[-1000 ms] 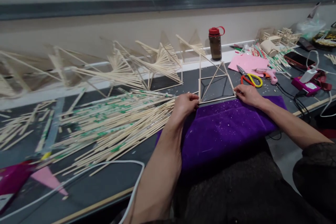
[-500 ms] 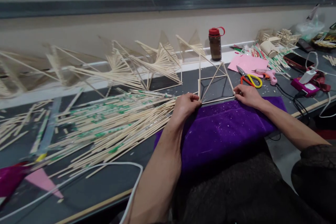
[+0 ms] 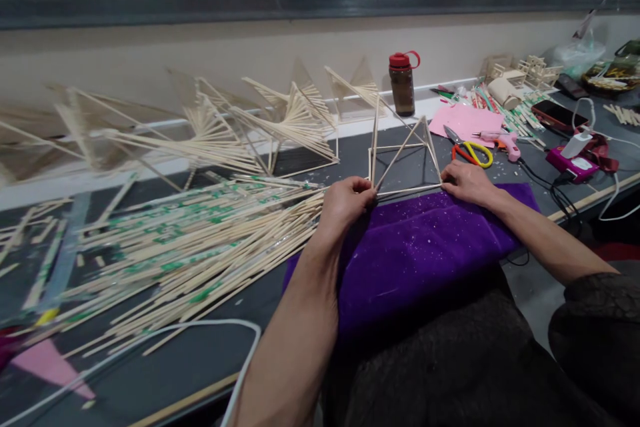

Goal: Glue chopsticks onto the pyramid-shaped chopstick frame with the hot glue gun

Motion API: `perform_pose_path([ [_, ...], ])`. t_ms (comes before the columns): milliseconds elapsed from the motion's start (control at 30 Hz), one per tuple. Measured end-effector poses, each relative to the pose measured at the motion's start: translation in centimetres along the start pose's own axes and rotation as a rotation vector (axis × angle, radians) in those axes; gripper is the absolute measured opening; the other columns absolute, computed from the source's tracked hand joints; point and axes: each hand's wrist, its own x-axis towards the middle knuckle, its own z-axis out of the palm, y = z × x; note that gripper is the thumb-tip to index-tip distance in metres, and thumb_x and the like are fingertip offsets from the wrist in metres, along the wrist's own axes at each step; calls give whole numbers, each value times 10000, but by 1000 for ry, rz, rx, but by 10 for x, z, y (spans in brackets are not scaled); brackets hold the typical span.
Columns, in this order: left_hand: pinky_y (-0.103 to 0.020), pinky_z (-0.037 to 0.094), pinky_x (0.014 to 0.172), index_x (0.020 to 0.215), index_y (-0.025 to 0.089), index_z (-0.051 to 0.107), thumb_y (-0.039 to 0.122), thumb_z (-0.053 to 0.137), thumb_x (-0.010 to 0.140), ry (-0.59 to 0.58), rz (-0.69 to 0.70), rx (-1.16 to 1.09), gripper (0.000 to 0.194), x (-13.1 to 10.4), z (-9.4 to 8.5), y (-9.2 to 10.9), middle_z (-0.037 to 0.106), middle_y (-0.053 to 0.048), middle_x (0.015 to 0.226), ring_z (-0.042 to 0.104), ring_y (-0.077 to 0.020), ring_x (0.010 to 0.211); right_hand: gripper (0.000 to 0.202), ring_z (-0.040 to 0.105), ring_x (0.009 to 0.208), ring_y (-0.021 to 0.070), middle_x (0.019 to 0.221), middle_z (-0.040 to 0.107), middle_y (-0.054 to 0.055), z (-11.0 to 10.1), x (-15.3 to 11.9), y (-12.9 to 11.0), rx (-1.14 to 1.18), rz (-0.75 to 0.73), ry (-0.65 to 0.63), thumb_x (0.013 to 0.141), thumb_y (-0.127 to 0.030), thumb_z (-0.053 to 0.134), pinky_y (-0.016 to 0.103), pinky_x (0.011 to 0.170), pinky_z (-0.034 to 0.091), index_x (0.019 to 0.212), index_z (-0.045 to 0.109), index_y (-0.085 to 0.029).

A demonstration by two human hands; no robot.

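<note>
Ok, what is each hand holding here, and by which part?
Both hold one stick frame: the left hand pinches its near left corner, the right hand its near right corner.

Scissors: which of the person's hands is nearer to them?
Right: the right hand is just on the near side of the scissors; the left hand is farther left.

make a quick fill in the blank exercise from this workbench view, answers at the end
1. The left hand and right hand hold the near corners of a frame made of thin wooden ____.
2. The cloth between the forearms is ____.
3. The bottle behind the frame has a ____ lid.
4. The glue gun beside the scissors is ____.

Missing words: sticks; purple; red; pink.
</note>
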Motion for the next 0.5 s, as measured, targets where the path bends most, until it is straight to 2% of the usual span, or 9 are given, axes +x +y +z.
perform_pose_path([
  [233, -248, 452, 515, 853, 159, 719, 398, 665, 649, 52, 110, -178, 319, -11, -4, 13, 672, -40, 699, 601, -172, 616, 125, 620, 834, 164, 967, 666, 53, 2, 2, 5, 49, -15, 20, 857, -238, 626, 250, 735, 419, 938, 687, -166],
  [367, -245, 455, 511, 870, 155, 717, 393, 667, 647, 67, 128, -241, 330, -18, -5, 25, 668, -35, 687, 621, -180, 645, 101, 618, 813, 166, 954, 673, 52, 5, 4, 6, 88, 13, 41, 834, -242, 651, 254, 721, 425, 905, 665, -172],
  [500, -245, 455, 513, 894, 141, 719, 420, 672, 644, 71, 131, -261, 377, -19, -5, 28, 654, -27, 664, 623, -180, 644, 97, 623, 795, 164, 925, 694, 45, 9, 4, 6, 112, 33, 61, 820, -228, 662, 249, 712, 426, 899, 639, -177],
])
